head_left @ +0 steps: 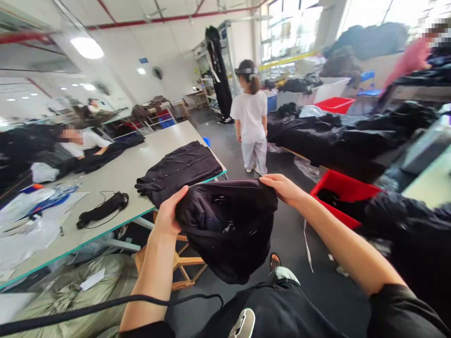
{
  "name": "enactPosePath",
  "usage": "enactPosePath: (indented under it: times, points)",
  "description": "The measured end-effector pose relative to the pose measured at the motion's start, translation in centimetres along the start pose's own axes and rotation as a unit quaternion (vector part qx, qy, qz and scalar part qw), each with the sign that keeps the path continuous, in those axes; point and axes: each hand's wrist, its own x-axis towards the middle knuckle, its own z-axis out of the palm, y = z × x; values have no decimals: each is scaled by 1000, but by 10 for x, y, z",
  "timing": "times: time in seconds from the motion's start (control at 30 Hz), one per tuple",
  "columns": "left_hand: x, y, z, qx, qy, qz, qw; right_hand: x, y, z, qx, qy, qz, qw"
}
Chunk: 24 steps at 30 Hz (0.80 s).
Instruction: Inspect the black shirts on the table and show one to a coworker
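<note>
A black garment (225, 230) hangs bunched in the air between both hands, above the floor (292, 244) and just beside the desk (116, 176). The left hand (169, 213) clenches its left side; the right hand (283, 188) grasps its top edge. Another black garment (179, 171) lies on the desk near a black cord (104, 209). To the right, a red bin (340, 197) holds dark cloth (329, 197).

Bright daylight from the windows (292, 33) and ceiling lamps (87, 47) fills the room, with glare on the glass, bowed distortion at the edges, and little detail in the black garment (225, 230).
</note>
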Motion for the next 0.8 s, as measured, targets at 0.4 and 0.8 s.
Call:
enactPosePath:
  times: [0.4, 0.8]
  points:
    - [238, 13, 156, -20, -25, -61, 998, 279, -40, -163, 113, 92, 85, 986]
    - [539, 13, 223, 36, -134, -49, 989, 531, -76, -239, 104, 154, 68, 980]
